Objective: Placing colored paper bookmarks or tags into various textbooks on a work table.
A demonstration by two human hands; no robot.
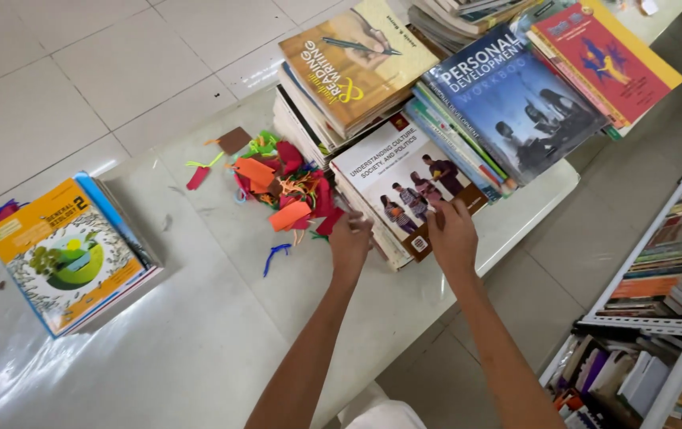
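Centre: left hand (350,242) and right hand (452,234), grips loose, holding nothing, resting on white book (404,187); stacks formed, paper scraps (285,187) loose on desk (198,334).

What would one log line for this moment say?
left hand: on stack edge | right hand: on white-covered book | paper scraps: beside stack | table

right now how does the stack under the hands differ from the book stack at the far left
The white-covered stack sits tight among other book piles, with both hands, left hand and right hand, on it. The yellow-covered stack stands alone and untouched. Both rest on the white table.
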